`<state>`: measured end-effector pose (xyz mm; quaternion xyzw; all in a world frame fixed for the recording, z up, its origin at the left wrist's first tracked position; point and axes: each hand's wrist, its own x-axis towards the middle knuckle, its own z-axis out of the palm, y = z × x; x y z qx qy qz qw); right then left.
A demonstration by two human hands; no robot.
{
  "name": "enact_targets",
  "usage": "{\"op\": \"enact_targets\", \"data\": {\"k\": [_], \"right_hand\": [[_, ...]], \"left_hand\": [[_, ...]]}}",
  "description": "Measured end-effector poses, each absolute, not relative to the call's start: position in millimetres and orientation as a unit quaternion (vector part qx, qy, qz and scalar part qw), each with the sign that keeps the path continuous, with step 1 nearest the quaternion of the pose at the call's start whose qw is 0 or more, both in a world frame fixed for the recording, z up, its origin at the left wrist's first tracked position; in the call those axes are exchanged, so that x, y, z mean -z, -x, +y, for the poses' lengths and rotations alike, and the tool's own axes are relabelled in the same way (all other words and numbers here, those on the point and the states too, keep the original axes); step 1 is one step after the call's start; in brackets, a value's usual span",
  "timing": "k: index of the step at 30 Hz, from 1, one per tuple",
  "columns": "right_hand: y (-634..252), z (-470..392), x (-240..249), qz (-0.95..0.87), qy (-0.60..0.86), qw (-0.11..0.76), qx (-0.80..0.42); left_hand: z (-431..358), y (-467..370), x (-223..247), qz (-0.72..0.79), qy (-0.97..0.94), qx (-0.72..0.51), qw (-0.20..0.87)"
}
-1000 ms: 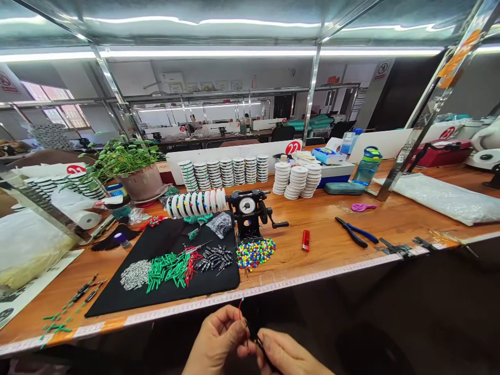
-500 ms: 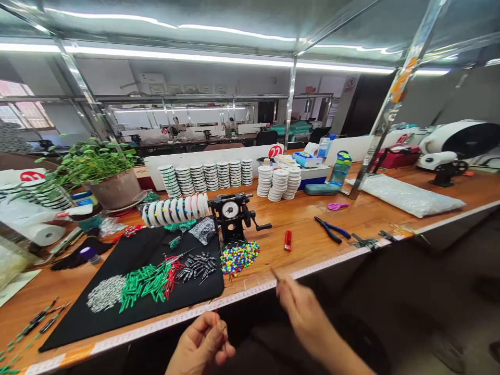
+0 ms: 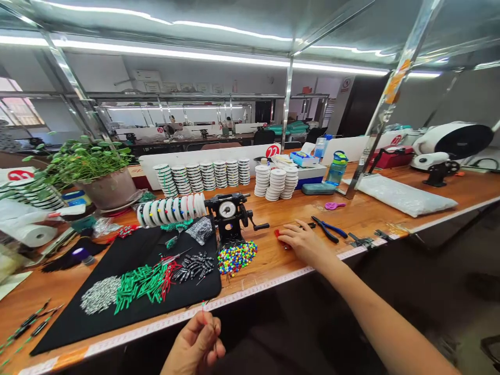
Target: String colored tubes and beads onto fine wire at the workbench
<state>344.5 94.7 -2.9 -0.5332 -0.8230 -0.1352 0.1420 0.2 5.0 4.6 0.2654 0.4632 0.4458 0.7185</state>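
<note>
Below the table's front edge, my left hand (image 3: 198,339) pinches a thin red thread-like piece (image 3: 203,312) that sticks up from the fingertips. My right hand (image 3: 302,240) reaches over the wooden tabletop, its fingers closed about a small red lighter (image 3: 277,234), which they partly cover. A short dark object (image 3: 311,225) shows just beyond the right hand's knuckles; its kind is unclear. Right of it lie blue-handled pliers (image 3: 330,229). To the left, a pile of coloured beads (image 3: 236,258) sits by a hand-cranked black winder (image 3: 228,216).
A black mat (image 3: 74,325) carries green tubes (image 3: 140,284), black pieces (image 3: 195,268) and grey bits (image 3: 100,296). Behind stand white spools (image 3: 276,183), a bottle (image 3: 336,169) and a potted plant (image 3: 103,187). A metal post (image 3: 361,161) rises at right.
My right hand has moved forward from the table edge onto the lighter, which has shifted slightly. The dark object beyond the knuckles is newly visible. My left hand keeps its pinch.
</note>
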Motion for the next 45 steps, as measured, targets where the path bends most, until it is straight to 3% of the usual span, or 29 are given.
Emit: {"op": "enact_targets", "data": {"k": [10,17,20,23,26,31,35,45], "right_hand": [[-336.5,105.3,-1.0,-0.874,0.441,0.113,0.17],[-323.4,89.7,2.0,-0.858,0.458,0.198,0.121],[-289.3,51.3,1.3,-0.843,0.461,0.279,-0.01],[-242.9,9.4,4.0,-0.745,0.374,0.368,-0.412],[-204.9,-14.0,13.1,-0.629,0.286,0.369,-0.621],[-175.0,-17.3,36.7,-0.516,0.212,0.434,-0.707],[-161.3,-16.2,54.2,-0.455,0.235,0.469,-0.719],[-144.3,-16.2,65.0,-0.293,0.289,0.411,-0.813]], "left_hand": [[-3.6,-5.9,-6.8,0.45,-0.27,-0.465,0.714],[-4.1,-7.2,-6.4,0.45,-0.3,-0.453,0.708],[-4.4,-9.1,-5.4,0.45,-0.321,-0.45,0.701],[-4.7,-9.9,-1.8,0.447,-0.34,-0.457,0.69],[-5.5,-8.0,3.0,0.444,-0.352,-0.446,0.693],[-6.4,-5.2,7.3,0.442,-0.345,-0.423,0.711],[-5.7,-7.3,10.3,0.431,-0.353,-0.423,0.715],[-6.4,-13.1,14.0,0.426,-0.377,-0.399,0.719]]}}
